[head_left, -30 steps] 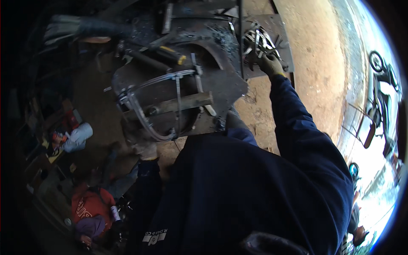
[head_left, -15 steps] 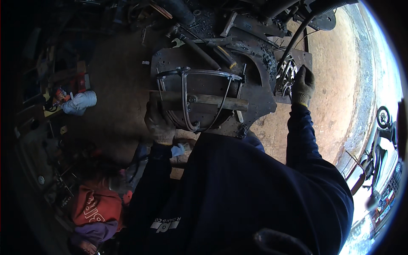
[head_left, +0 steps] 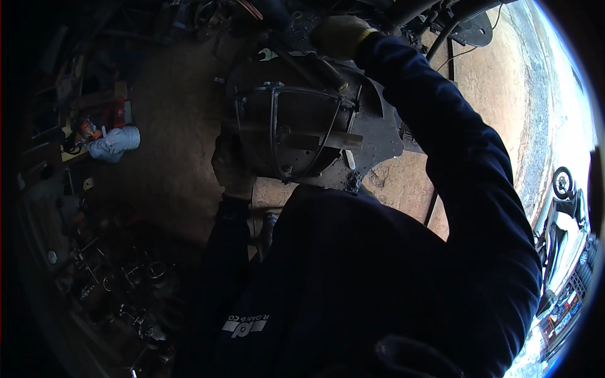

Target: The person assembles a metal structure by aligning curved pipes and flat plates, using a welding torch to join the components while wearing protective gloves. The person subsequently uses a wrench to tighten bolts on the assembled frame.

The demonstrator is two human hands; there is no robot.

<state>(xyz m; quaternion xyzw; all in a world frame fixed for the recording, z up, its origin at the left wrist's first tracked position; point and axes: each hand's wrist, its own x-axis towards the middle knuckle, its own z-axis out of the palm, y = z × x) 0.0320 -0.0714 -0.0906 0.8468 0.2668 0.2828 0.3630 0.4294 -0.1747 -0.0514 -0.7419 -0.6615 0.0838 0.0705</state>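
Observation:
A curved metal frame of bent rods (head_left: 275,126) lies on a dark, uneven steel plate (head_left: 384,142) in front of me. A flat metal bar (head_left: 328,138) crosses the frame from left to right. My gloved left hand (head_left: 232,169) is closed at the bar's left end; shadow hides part of its fingers. My gloved right hand (head_left: 340,36) reaches over the far edge of the plate, its fingers dark and blurred, so I cannot see what it holds. Just nearer than it lies a tool with a rounded handle (head_left: 333,75), with an open-ended wrench (head_left: 268,55) to its left.
Another person in a light grey top (head_left: 116,143) works far off to the left. Assorted metal parts (head_left: 135,277) lie at the lower left. A thick dark cable (head_left: 444,38) runs at the back right. A motorcycle (head_left: 562,208) stands at the far right.
My right hand has moved from the tray of metal pieces at the right to the far side of the plate. The person in red at lower left is gone from view. The picture is darker.

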